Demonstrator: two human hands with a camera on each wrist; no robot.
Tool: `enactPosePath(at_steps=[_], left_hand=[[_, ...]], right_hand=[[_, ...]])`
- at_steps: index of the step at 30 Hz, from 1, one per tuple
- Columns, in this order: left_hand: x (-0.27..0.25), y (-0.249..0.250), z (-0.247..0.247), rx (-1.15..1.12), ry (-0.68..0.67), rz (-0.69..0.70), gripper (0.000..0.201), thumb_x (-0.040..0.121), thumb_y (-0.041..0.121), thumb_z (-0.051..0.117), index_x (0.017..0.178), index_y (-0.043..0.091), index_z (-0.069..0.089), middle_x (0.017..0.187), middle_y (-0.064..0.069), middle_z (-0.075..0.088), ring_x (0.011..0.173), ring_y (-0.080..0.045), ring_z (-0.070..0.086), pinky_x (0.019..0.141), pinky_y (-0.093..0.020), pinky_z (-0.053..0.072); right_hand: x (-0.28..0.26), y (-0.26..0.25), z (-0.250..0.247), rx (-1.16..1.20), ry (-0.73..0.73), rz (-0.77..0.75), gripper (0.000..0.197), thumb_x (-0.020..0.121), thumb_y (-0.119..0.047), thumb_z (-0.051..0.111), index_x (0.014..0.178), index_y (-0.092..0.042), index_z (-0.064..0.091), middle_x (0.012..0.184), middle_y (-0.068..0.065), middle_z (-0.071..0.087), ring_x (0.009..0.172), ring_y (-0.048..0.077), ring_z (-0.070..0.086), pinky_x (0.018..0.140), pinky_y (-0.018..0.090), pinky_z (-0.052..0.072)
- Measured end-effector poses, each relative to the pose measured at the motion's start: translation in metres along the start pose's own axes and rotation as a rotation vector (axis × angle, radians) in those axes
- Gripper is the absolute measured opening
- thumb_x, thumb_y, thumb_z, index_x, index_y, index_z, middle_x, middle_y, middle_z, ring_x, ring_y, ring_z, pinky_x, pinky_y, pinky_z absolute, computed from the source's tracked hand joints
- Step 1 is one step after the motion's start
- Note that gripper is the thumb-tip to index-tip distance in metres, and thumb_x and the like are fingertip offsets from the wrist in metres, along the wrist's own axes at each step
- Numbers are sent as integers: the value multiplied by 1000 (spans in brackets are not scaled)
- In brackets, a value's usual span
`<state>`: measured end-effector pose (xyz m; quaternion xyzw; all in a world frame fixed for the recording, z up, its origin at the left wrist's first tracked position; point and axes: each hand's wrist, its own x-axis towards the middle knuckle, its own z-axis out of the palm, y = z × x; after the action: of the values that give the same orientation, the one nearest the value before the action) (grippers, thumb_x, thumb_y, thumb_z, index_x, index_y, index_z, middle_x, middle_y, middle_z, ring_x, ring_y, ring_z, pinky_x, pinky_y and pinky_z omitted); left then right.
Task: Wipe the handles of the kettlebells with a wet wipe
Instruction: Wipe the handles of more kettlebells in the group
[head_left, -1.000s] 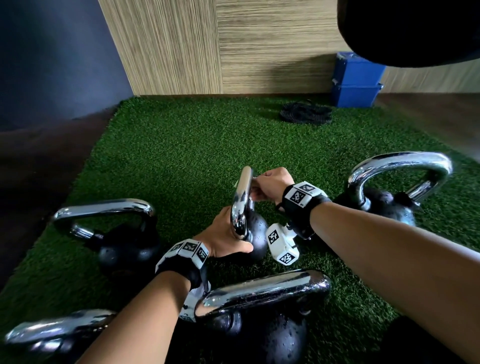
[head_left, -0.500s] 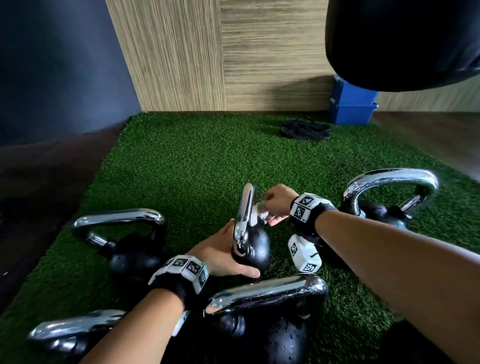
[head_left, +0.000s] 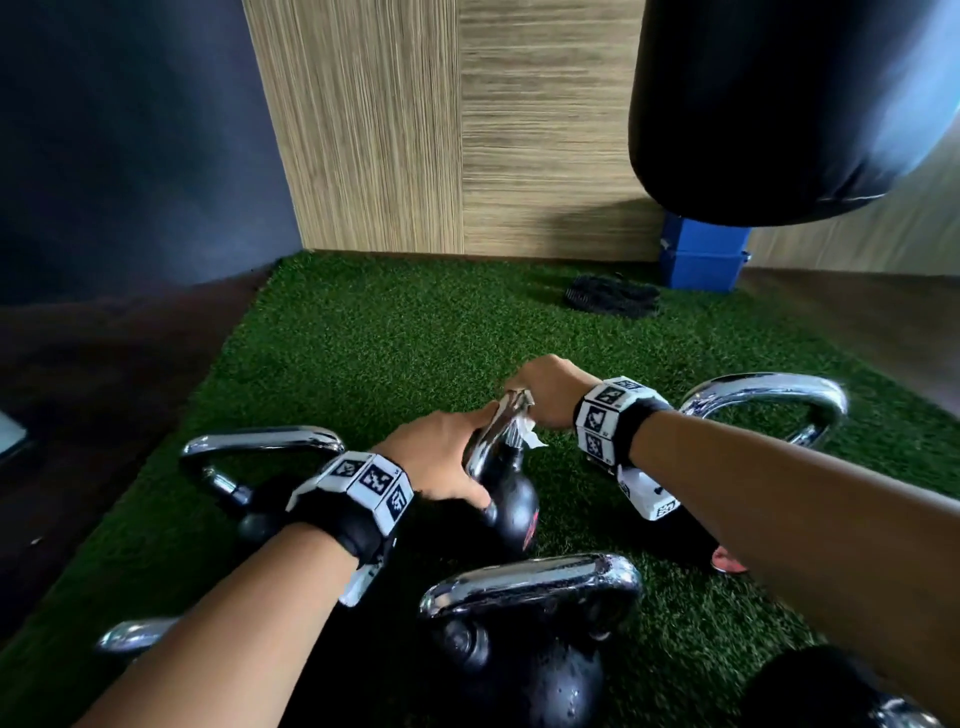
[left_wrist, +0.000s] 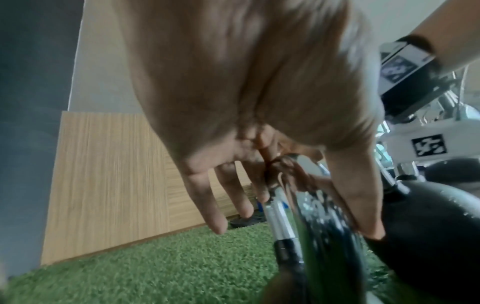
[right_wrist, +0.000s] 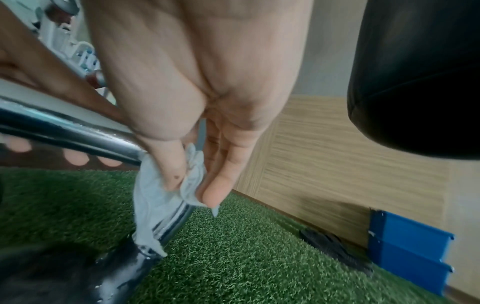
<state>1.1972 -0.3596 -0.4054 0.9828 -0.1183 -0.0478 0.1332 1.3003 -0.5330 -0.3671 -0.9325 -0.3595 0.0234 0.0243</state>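
A small black kettlebell (head_left: 511, 506) stands mid-mat, its chrome handle (head_left: 491, 434) edge-on to me. My left hand (head_left: 441, 457) straddles the handle's near part, thumb on one side and fingers on the other, and grips it. My right hand (head_left: 543, 395) pinches a white wet wipe (head_left: 527, 434) against the far corner of the handle. In the right wrist view the wipe (right_wrist: 153, 201) wraps the handle's bend (right_wrist: 168, 222) under thumb and forefinger. The left wrist view shows the handle (left_wrist: 280, 218) wet with droplets.
Other chrome-handled kettlebells stand around on the green turf (head_left: 363, 338): one left (head_left: 260, 439), one right (head_left: 763, 400), one close in front (head_left: 530, 582). A black punching bag (head_left: 779, 104) hangs upper right. Blue boxes (head_left: 701, 254) and a black bundle (head_left: 613, 296) lie by the wood wall.
My right hand has slid the wipe from the handle's side up to its far top corner. My left hand has shifted from low on the near side up over the handle.
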Motion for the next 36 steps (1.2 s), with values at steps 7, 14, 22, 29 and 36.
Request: enactPosePath(at_steps=[7, 14, 22, 29, 36], left_hand=[[3, -18, -15, 310, 29, -1, 118, 75, 31, 90, 153, 63, 8, 113, 0, 51, 95, -24, 62, 86, -46, 57], [5, -21, -6, 246, 161, -10, 102, 75, 10, 90, 151, 52, 38, 97, 4, 48, 78, -15, 55, 76, -33, 53], [-14, -17, -4, 76, 187, -85, 95, 88, 10, 77, 162, 37, 23, 102, 6, 52, 87, -15, 54, 80, -25, 46], [-69, -10, 18, -72, 200, -156, 89, 93, 14, 69, 163, 36, 20, 169, 2, 21, 149, -18, 37, 117, -23, 33], [-117, 1, 56, -277, -220, -338, 83, 79, 1, 73, 148, 40, 46, 140, 8, 61, 118, -12, 64, 82, -18, 53]], right_hand=[[-28, 1, -2, -176, -14, 31, 14, 77, -18, 62, 72, -5, 63, 58, 5, 53, 65, 30, 66, 55, 29, 51], [-40, 2, 6, -107, 13, 62, 16, 76, -16, 62, 81, -3, 70, 64, 8, 63, 65, 28, 71, 51, 28, 55], [-44, -2, 1, -56, 2, 121, 21, 89, -11, 60, 100, 0, 74, 85, 12, 74, 76, 25, 73, 66, 33, 63], [-86, -4, -21, 283, 234, -18, 15, 83, 0, 65, 91, -10, 58, 75, -8, 55, 65, 9, 53, 55, 16, 40], [-151, -44, -24, 335, 233, -141, 10, 84, -7, 70, 89, -15, 75, 96, -6, 67, 86, 3, 64, 72, 14, 53]])
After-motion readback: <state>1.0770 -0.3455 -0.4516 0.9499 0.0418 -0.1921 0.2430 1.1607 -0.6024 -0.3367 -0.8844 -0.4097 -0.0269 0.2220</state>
